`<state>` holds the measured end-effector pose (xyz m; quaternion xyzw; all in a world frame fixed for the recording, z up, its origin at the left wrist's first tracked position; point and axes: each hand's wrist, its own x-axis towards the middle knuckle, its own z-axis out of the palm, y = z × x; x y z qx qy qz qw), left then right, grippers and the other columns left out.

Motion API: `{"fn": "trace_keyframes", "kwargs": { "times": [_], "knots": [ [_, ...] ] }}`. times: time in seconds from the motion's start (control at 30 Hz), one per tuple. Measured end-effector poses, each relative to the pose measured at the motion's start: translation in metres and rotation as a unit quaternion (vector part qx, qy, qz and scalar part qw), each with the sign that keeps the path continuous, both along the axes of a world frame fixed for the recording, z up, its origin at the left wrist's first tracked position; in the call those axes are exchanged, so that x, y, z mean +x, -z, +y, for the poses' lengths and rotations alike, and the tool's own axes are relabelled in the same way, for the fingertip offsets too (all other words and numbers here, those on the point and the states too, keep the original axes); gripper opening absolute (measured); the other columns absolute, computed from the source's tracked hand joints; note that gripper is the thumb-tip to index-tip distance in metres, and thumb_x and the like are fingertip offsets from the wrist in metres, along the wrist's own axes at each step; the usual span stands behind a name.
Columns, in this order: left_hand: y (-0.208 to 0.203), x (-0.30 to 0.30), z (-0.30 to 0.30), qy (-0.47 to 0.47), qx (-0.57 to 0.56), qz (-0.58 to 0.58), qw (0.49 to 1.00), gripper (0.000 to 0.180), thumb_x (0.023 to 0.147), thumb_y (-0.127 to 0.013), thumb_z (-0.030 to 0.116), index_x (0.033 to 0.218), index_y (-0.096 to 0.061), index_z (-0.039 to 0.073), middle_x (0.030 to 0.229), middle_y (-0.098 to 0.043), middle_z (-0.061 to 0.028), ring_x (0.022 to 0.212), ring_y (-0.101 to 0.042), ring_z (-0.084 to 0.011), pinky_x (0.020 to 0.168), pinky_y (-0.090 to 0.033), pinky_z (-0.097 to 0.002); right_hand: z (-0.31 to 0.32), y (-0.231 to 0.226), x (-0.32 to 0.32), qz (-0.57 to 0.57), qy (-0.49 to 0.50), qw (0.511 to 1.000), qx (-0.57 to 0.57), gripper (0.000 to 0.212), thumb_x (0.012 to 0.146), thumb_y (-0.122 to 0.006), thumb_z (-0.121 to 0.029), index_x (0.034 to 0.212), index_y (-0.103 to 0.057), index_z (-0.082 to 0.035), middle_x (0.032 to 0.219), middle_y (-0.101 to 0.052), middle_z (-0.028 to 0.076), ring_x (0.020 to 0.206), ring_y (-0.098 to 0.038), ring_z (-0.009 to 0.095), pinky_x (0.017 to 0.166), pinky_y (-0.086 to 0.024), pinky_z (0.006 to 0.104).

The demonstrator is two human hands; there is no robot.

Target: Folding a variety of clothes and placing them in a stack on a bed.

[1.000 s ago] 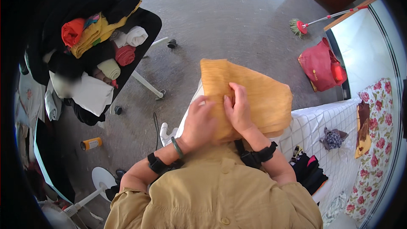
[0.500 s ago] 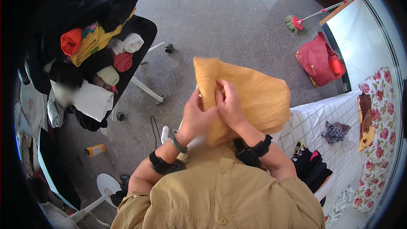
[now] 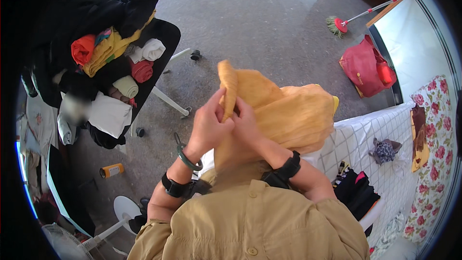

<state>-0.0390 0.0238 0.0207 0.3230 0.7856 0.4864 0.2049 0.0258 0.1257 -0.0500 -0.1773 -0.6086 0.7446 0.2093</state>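
Observation:
A yellow-orange cloth (image 3: 288, 115), some kind of soft garment or fabric piece, spreads in front of my body. Its left edge is gathered into a narrow roll that stands up above my fingers. My left hand (image 3: 210, 124), with a green bangle at the wrist, pinches this roll from the left. Close against it, my right hand (image 3: 246, 123) grips the same edge from the right, its fingertips partly hidden in the folds. The rest of the cloth drapes over my right forearm's far side toward the bed.
At left, a black chair (image 3: 166, 33) bears rolled and folded clothes. A bed with a checked sheet (image 3: 358, 137) lies at right, with black garments (image 3: 356, 192) on it. Beyond are a red bag (image 3: 368, 70) and a mop (image 3: 337, 26). A yellow can (image 3: 111, 170) lies on the floor.
The cloth's left edge has gone from a broad folded flap to a tighter, narrower roll. My hands have shifted slightly left and down, and the right part of the cloth has spread a little.

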Motion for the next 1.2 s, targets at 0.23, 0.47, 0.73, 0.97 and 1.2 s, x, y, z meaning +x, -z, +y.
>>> {"fn": "trace_keyframes", "kwargs": {
  "times": [0.23, 0.47, 0.73, 0.97, 1.2],
  "knots": [
    [0.014, 0.018, 0.017, -0.008, -0.017, 0.075, 0.997, 0.07, 0.069, -0.061, 0.005, 0.136, -0.041, 0.0, 0.062, -0.047, -0.0078, 0.054, -0.051, -0.0194, 0.054, -0.043, -0.0326, 0.039, -0.028, 0.016, -0.133, -0.05, 0.975, 0.173, 0.025, 0.088, -0.052, -0.005, 0.111, -0.058, 0.002, 0.091, -0.067, 0.013, 0.08, -0.063, 0.019, 0.072, -0.05, 0.0312],
    [0.029, 0.036, 0.031, 0.074, 0.026, 0.269, 0.96, 0.043, 0.07, -0.064, 0.006, 0.112, -0.055, 0.006, 0.083, -0.055, -0.0099, 0.079, -0.056, -0.0278, 0.069, -0.045, -0.0418, 0.066, -0.025, 0.009, -0.075, 0.078, 0.994, 0.032, 0.043, 0.09, -0.059, -0.017, 0.127, -0.048, 0.005, 0.11, -0.061, 0.015, 0.094, -0.061, 0.017, 0.079, -0.051, 0.0291],
    [0.032, 0.046, 0.012, 0.217, -0.043, 0.351, 0.91, 0.043, 0.072, -0.067, 0.021, 0.11, -0.059, 0.004, 0.113, -0.052, -0.0107, 0.112, -0.048, -0.0281, 0.098, -0.036, -0.0448, 0.073, -0.03, -0.018, -0.127, 0.047, 0.937, 0.322, 0.052, 0.079, -0.069, -0.013, 0.123, -0.047, 0.002, 0.11, -0.061, 0.022, 0.097, -0.063, 0.03, 0.082, -0.05, 0.0362],
    [0.036, 0.045, 0.002, 0.276, -0.13, 0.387, 0.87, 0.058, 0.08, -0.062, 0.035, 0.128, -0.051, 0.004, 0.138, -0.043, -0.0117, 0.135, -0.031, -0.0264, 0.112, -0.019, -0.0489, 0.099, -0.011, -0.044, -0.232, 0.089, 0.883, 0.398, 0.044, 0.079, -0.07, -0.015, 0.117, -0.054, -0.001, 0.101, -0.063, 0.017, 0.088, -0.063, 0.031, 0.079, -0.05, 0.037],
    [0.04, 0.042, 0.005, 0.278, -0.132, 0.387, 0.869, 0.058, 0.081, -0.061, 0.034, 0.129, -0.05, 0.004, 0.139, -0.043, -0.0114, 0.135, -0.032, -0.0266, 0.112, -0.019, -0.0497, 0.097, -0.018, -0.036, -0.079, 0.134, 0.829, 0.537, 0.037, 0.079, -0.066, -0.014, 0.113, -0.055, -0.004, 0.102, -0.061, 0.014, 0.095, -0.059, 0.033, 0.081, -0.048, 0.0417]
  ]
}}
